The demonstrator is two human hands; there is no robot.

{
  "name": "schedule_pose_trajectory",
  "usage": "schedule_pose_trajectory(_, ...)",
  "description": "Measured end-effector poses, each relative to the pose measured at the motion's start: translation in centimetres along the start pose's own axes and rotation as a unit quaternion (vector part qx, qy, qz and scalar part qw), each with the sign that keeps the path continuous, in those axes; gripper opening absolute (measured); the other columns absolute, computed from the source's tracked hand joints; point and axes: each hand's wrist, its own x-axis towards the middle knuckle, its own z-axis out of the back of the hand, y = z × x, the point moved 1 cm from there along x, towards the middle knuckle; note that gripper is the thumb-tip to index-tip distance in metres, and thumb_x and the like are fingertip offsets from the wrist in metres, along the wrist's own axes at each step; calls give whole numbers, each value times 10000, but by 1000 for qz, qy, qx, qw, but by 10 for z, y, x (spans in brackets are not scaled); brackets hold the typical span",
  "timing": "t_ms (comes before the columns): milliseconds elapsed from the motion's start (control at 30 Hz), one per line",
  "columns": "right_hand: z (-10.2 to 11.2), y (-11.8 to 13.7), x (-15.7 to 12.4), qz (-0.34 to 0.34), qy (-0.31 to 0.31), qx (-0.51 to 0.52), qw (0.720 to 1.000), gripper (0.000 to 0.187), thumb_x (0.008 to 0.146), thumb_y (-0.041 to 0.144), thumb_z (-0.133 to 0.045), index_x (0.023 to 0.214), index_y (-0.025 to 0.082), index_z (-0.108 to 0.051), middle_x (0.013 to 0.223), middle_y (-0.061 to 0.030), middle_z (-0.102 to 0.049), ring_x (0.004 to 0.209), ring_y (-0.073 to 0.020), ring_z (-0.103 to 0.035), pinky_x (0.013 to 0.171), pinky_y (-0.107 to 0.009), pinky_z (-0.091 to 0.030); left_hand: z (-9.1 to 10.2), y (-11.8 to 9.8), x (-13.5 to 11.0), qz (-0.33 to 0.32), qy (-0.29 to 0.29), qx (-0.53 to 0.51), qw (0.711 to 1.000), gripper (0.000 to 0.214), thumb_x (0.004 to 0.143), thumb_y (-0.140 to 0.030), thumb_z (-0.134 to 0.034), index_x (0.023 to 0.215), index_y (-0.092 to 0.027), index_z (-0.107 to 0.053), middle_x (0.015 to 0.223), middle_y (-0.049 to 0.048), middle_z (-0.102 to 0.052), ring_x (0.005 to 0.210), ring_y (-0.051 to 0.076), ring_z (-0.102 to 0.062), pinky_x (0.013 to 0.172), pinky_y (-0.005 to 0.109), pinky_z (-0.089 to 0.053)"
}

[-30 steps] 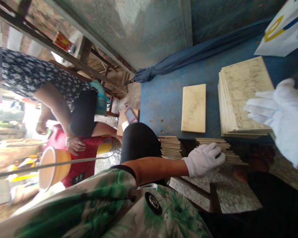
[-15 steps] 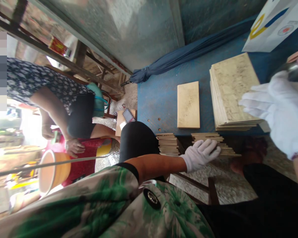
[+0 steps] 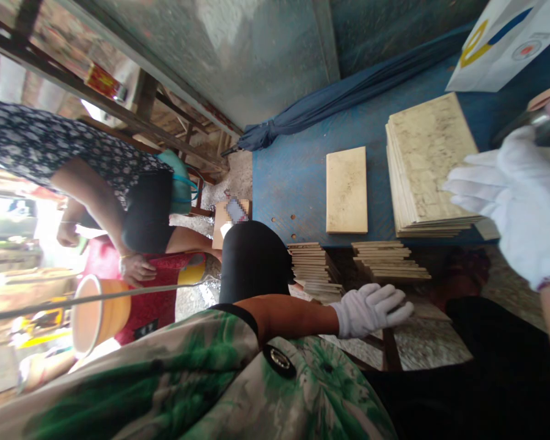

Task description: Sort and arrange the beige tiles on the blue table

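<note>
My left hand (image 3: 371,310), in a white glove, is stretched out with its fingers apart, below the two low stacks at the table's edge. Its fingertips are near a flat piece (image 3: 428,308) that I see only in part. My right hand (image 3: 516,195), also gloved in white, has straight fingers and a raised thumb. Its fingertips overlap the right edge of a tall stack of large pale boards (image 3: 433,159) with dark smudges. A smaller pale board stack (image 3: 347,190) lies left of it. Thin boards form a left low stack (image 3: 309,260) and a right low stack (image 3: 387,260).
A folded dark blue umbrella (image 3: 330,101) lies along the back of the blue table (image 3: 293,183). A white paper bag (image 3: 504,52) stands at the far right. To the left sits another person (image 3: 105,146), beside an orange bucket (image 3: 103,311). My knee (image 3: 254,263) is near the table corner.
My left hand has moved down, away from the right low stack, leaving its boards more exposed. My right hand stays almost where it was.
</note>
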Motion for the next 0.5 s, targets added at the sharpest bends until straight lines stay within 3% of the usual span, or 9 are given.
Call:
schedule_pose_trajectory(100,0,1,-1,7,-6,-8,1000,293,1010,332,-612,1019,66,-735,1058,-161,-727,849,-208,-739,741,-237,-647,8,2,6,-24,98,-71,992,437,1089,-252,-318,1478,-222,-515,1327,90,-552,1062,166,-581,677,288,-430)
schedule_pose_trajectory(167,0,1,-3,8,-11,-9,1000,283,1010,314,-608,1039,62,-734,1065,-155,-727,858,-206,-739,741,-228,-646,9,6,13,-32,168,-132,976,451,1089,-246,-299,1507,-229,-467,1267,63,-580,956,149,-593,595,292,-392)
schedule_pose_trajectory(267,-1,2,-4,8,-14,-9,1000,266,1018,302,-594,993,76,-732,1070,-138,-730,872,-195,-738,726,-201,-641,6,9,23,-4,228,-208,951,466,1080,-258,-332,1536,-181,-385,1234,48,-614,954,152,-621,626,308,-437)
schedule_pose_trajectory(400,1,1,-4,8,-5,1,1000,259,1014,311,-610,930,92,-721,1056,-127,-733,862,-209,-738,739,-230,-659,4,8,32,31,305,-232,923,433,1020,-318,-468,1413,-138,-457,1192,61,-635,973,194,-648,633,360,-457)
schedule_pose_trajectory(500,3,0,-3,18,-3,9,1000,260,1008,308,-621,894,93,-712,1036,-139,-732,838,-220,-737,740,-252,-668,6,9,36,52,333,-249,908,454,1021,-395,-471,1407,-156,-474,1230,52,-635,1013,211,-663,644,360,-488)
